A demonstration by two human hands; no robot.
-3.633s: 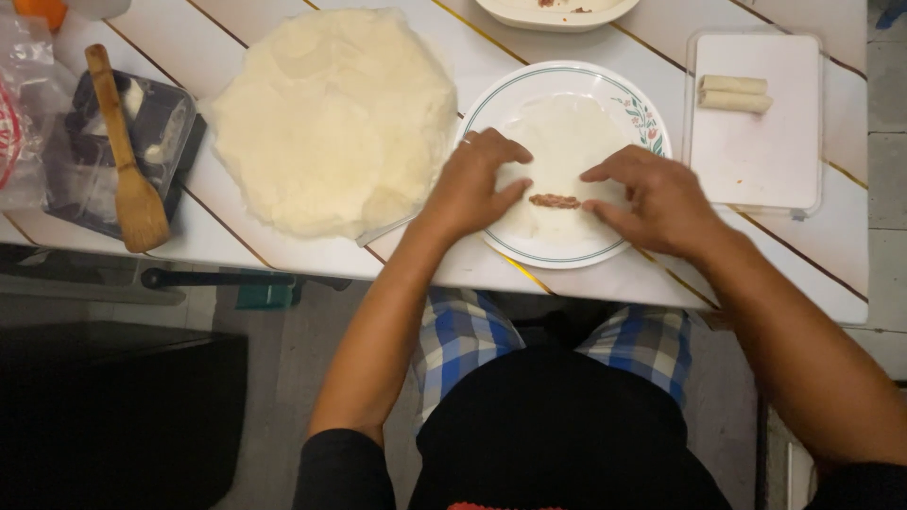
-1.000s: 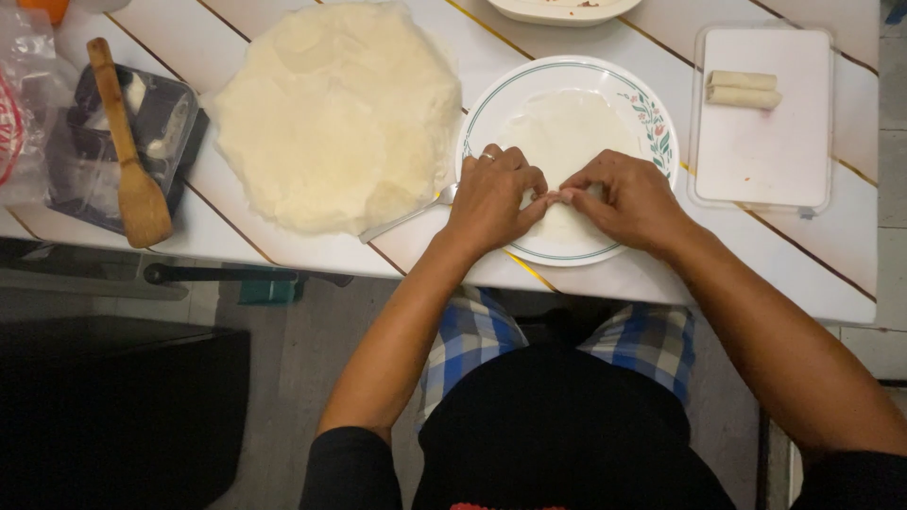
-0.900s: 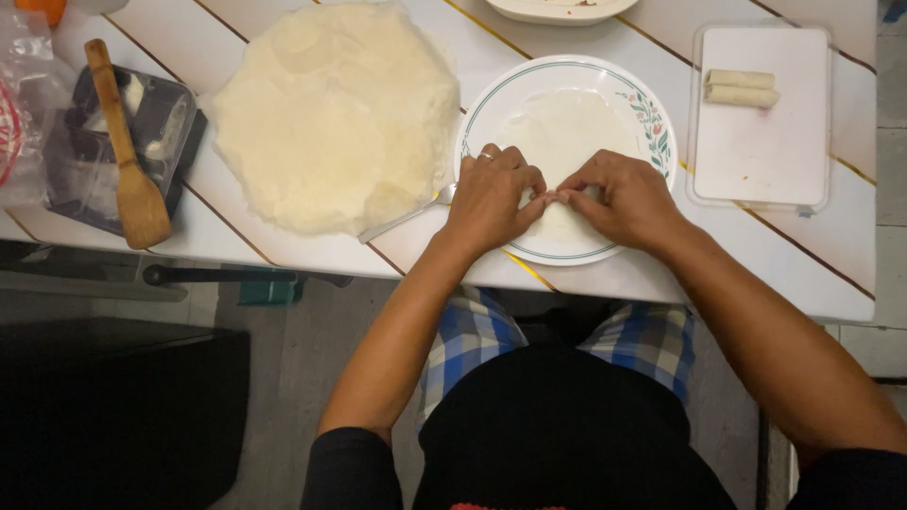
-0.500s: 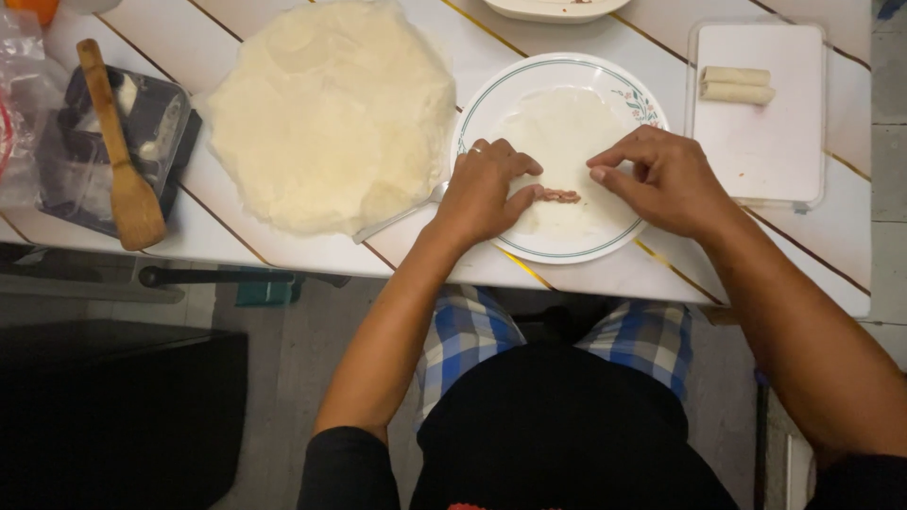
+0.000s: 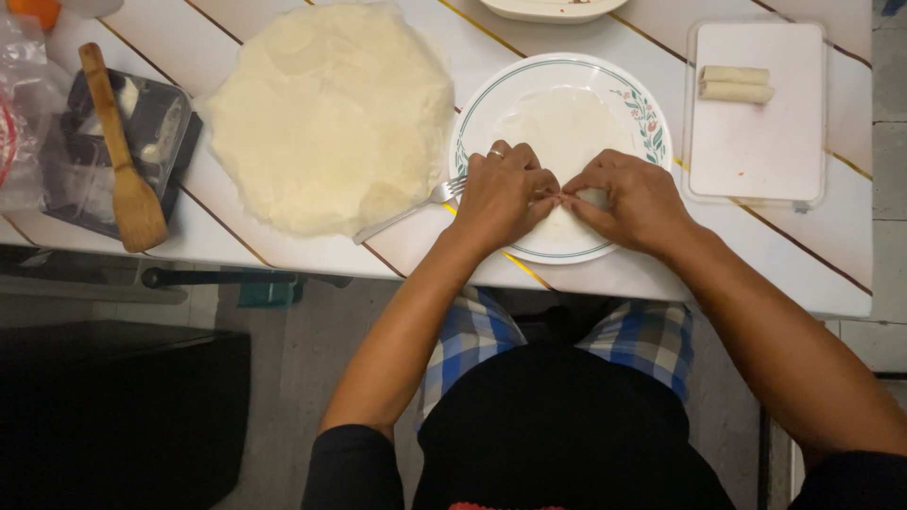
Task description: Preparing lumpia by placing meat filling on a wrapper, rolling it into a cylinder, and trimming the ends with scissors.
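A thin, pale, almost see-through wrapper (image 5: 567, 127) lies spread flat in a round white plate (image 5: 652, 94) with a green rim line and a small flower print, and the plate sits on the white desk (image 5: 605, 274) with diagonal yellow stripes. The near edge of the wrapper is gathered up under the fingers. Both forearms reach in from below, palms down. The left hand (image 5: 501, 194), a ring on one finger, and the right hand (image 5: 635, 200) meet fingertip to fingertip over the near half of the plate, each curled narrow and pinching the wrapper's near edge between thumb and fingers. The rest of the wrapper extends away from the hands toward the far rim. A fork (image 5: 406, 210) lies just left of the left hand, its tines at the plate's edge. Further left sits a stack of wrappers (image 5: 331, 113), then a wooden spatula (image 5: 118, 151) resting on a dark tray (image 5: 161, 123). To the right, a white board (image 5: 756, 151) carries two finished rolls (image 5: 735, 83).
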